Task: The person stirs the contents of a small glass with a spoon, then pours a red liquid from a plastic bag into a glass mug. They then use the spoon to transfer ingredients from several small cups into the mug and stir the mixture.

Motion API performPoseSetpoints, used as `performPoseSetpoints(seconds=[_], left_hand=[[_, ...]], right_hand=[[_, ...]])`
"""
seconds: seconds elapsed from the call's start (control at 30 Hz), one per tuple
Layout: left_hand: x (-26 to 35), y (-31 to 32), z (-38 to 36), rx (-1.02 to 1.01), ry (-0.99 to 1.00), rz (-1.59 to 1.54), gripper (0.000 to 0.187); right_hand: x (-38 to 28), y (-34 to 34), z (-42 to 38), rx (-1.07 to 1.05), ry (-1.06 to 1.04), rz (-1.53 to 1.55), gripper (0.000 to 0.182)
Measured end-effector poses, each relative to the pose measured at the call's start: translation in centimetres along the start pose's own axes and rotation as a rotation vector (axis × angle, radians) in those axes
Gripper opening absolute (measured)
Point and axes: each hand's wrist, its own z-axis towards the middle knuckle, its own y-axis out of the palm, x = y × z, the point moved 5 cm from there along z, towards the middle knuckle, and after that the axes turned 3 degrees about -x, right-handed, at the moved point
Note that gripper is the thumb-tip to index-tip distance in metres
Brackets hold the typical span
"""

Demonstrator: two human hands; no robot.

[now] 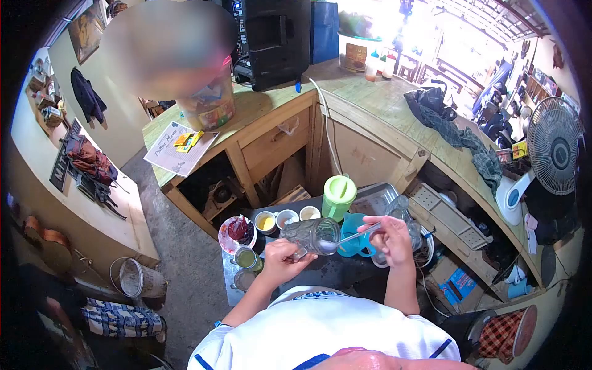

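Observation:
A clear glass jar [308,234] is tilted on its side above the low work surface, its mouth toward the right. My left hand [287,259] is closed round the jar's lower left part. My right hand [390,237] pinches the handle of a metal spoon [359,235], whose bowl is at the jar's mouth with something white there. Behind the jar stands a green lidded pitcher [338,196], and a blue plastic pitcher [354,229] is beside it. Cups, one with yellow contents [266,222], stand left of the jar, near a bowl [237,234] of dark red stuff.
A green-filled glass mug [247,259] stands left of my left hand. Clear glassware [399,209] is at the right. Beyond are a wooden counter [370,92], a speaker [275,43], a paper menu [179,151], a fan [554,139] and a bucket [140,279].

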Motion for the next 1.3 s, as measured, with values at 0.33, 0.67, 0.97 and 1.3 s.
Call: performPoseSetpoints(seconds=[0.33, 0.67, 0.97, 1.3], left_hand=[[-0.4, -0.7, 0.0, 0.058, -0.083, -0.029, 0.04], [0.1, -0.5, 0.1, 0.055, -0.029, -0.02, 0.04], [-0.5, 0.2, -0.2, 0.028, -0.106, -0.081, 0.04], [-0.1, 0.3, -0.1, 0.014, -0.047, -0.084, 0.047]], right_hand=[[-0.5, 1.5, 0.3, -0.019, 0.029, -0.06, 0.039], [0.7, 3.8, 0.7, -0.154, 0.02, -0.257, 0.042], [0.4, 4.5, 1.1, -0.074, -0.016, -0.324, 0.042], [1.2, 4.4, 1.0, -0.131, 0.011, -0.372, 0.042]])
